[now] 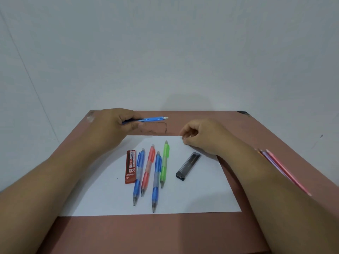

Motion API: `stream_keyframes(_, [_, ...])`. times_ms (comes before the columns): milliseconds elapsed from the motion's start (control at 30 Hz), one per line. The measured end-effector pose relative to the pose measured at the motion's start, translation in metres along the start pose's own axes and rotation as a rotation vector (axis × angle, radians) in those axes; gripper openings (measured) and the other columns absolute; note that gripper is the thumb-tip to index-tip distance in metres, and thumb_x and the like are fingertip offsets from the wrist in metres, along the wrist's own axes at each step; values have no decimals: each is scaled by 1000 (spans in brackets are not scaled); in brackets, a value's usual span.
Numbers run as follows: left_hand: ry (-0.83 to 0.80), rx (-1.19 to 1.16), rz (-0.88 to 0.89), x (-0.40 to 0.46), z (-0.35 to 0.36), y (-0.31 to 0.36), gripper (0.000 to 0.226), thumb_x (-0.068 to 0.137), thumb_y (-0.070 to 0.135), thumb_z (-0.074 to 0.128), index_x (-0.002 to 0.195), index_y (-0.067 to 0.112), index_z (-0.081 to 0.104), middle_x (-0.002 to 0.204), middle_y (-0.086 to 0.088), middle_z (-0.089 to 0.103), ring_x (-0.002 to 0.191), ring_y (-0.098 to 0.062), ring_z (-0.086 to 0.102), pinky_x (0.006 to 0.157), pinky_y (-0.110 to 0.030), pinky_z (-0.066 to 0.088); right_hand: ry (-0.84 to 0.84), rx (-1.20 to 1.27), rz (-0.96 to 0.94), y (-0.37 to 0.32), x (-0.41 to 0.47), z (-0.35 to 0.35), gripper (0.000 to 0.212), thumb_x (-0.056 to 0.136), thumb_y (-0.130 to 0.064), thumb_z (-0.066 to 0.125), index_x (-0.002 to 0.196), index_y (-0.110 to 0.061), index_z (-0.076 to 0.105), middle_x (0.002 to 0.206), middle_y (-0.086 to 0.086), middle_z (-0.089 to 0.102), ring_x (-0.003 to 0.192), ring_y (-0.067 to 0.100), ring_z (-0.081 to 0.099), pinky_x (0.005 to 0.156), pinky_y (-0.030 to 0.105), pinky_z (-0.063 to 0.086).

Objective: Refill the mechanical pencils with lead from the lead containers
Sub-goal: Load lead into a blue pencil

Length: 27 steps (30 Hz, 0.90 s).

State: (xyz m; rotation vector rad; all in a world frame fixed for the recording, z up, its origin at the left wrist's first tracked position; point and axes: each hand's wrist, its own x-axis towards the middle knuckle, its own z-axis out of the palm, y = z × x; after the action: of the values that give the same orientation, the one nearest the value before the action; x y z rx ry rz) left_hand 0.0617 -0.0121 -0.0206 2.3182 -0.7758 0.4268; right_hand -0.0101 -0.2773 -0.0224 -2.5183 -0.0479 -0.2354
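Now your left hand (111, 123) curls around a light blue pencil (152, 119), held flat above the desk (165, 233). Your right hand (200, 136) has its fingers bent at the far edge of the white paper (192, 197); whether they pinch anything, you cannot tell. Four plastic pencils lie on the paper between a red lead box (130, 166) and a dark lead case (188, 166). Pink pencils (282, 169) lie beside your right arm.

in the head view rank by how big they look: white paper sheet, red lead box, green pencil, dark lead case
1. white paper sheet, by far the largest
2. green pencil, the longest of the rest
3. red lead box
4. dark lead case: looks close to the red box; too alike to rank surely
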Motion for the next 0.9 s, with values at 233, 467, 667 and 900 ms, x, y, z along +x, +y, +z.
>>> stream_keyframes(233, [-10, -29, -34, -1, 1, 2, 24, 99, 25, 62, 119, 31, 73, 90, 35, 58, 86, 28, 50, 63, 5, 35, -2, 3, 13, 3, 2, 1, 22, 85, -12, 73, 96, -31, 77, 86, -18, 71, 71, -9, 60, 64, 2, 41])
stream_keyframes(467, [-27, -10, -50, -1, 2, 3, 23, 98, 27, 61, 117, 30, 73, 87, 35, 57, 85, 28, 50, 60, 0, 37, 2, 43, 12, 3, 3, 1, 18, 84, -16, 78, 86, -33, 77, 82, -19, 69, 68, -13, 59, 62, 2, 41])
stream_keyframes(667, [-43, -3, -61, -2, 1, 7, 22, 98, 30, 61, 116, 33, 73, 86, 35, 58, 84, 24, 52, 62, -5, 35, -22, 62, 24, 2, 3, 1, 22, 82, -14, 79, 98, -29, 78, 89, -16, 74, 77, -7, 66, 68, 3, 46])
stream_keyframes(900, [-57, -1, -20, -3, 1, 10, 22, 98, 26, 62, 116, 27, 74, 87, 33, 57, 83, 28, 49, 63, 5, 35, 54, 125, 21, -4, -2, -3, 19, 82, -28, 83, 100, -33, 77, 88, -19, 72, 77, -9, 63, 72, 11, 46])
